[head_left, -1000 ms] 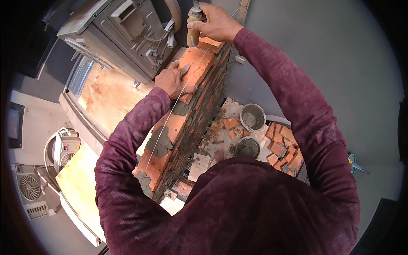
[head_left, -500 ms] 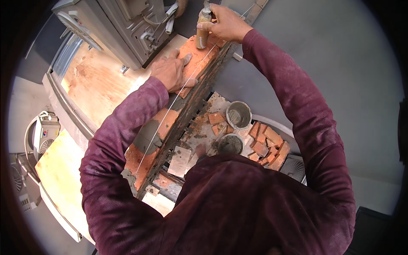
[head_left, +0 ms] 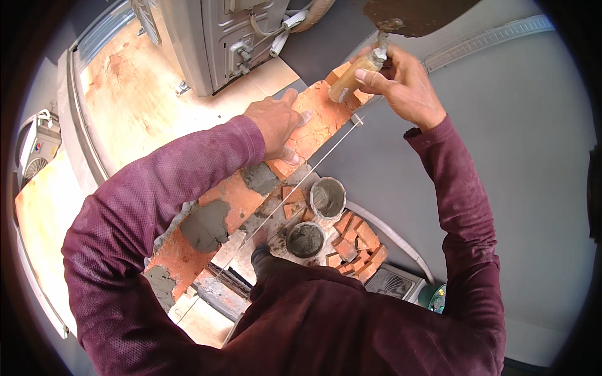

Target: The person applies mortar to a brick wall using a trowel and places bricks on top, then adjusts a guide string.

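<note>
My right hand [head_left: 407, 81] is closed round the wooden handle of a trowel [head_left: 351, 78]. The handle's butt tilts down to the left, close over the orange brick [head_left: 323, 119], and the mortar-smeared blade is up by the top edge. On that same brick lies my left hand [head_left: 276, 122], fingers spread over its top and thumb by its near end. Grey mortar [head_left: 207, 225] sits in patches along the brick course toward me. A taut white string line [head_left: 313, 166] runs beside the course, ending at a small block at the far end.
Below the wall stand two buckets, one pale [head_left: 328, 197] and one dark holding mortar [head_left: 305, 240]. A pile of broken bricks [head_left: 357, 247] lies beside them. An air-conditioner unit [head_left: 213, 44] rises just beyond the wall, on a wooden board [head_left: 138, 94]. Another fan unit [head_left: 392, 285] is lower right.
My right hand has moved right and tipped the trowel, bringing its blade into view at the top. My left hand stays on brick, fingers shifted. The view has turned, showing the string's end block.
</note>
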A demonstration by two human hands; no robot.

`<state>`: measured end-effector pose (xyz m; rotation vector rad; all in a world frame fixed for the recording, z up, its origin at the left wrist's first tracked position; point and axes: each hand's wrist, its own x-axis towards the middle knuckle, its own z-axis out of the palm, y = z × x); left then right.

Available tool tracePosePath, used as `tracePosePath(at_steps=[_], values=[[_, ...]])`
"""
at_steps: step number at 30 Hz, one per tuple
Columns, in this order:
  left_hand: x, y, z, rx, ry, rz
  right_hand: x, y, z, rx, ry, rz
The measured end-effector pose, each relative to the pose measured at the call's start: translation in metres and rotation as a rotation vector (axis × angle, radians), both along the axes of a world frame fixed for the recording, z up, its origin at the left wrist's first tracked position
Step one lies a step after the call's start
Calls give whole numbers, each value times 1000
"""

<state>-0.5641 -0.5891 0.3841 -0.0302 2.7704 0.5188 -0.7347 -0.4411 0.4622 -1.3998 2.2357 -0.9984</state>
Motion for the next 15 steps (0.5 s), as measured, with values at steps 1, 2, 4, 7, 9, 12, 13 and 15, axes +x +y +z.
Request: tracePosePath(at_steps=[1, 2, 4, 7, 9, 12, 13, 15], values=[[2, -1, -1, 7, 4, 12, 3, -1, 2, -45, 9, -12], [5, -2, -3, 14, 8, 23, 8, -3, 6, -62, 3, -2], [4, -3, -10, 46, 22, 25, 13, -5, 8, -85, -14, -1], [2, -7, -16, 67, 29, 23, 19, -6, 4, -161, -52, 17], [2, -5, -15, 75, 33, 28, 22, -6, -4, -125, -1, -20], [1, -5, -14, 70, 45, 34, 17, -6, -35, -83, 207, 22], [3, -4, -14, 68, 45, 39, 10, -6, -36, -53, 185, 17], [1, -6, -12, 41, 21, 33, 7, -9, -29, 12, 132, 15]])
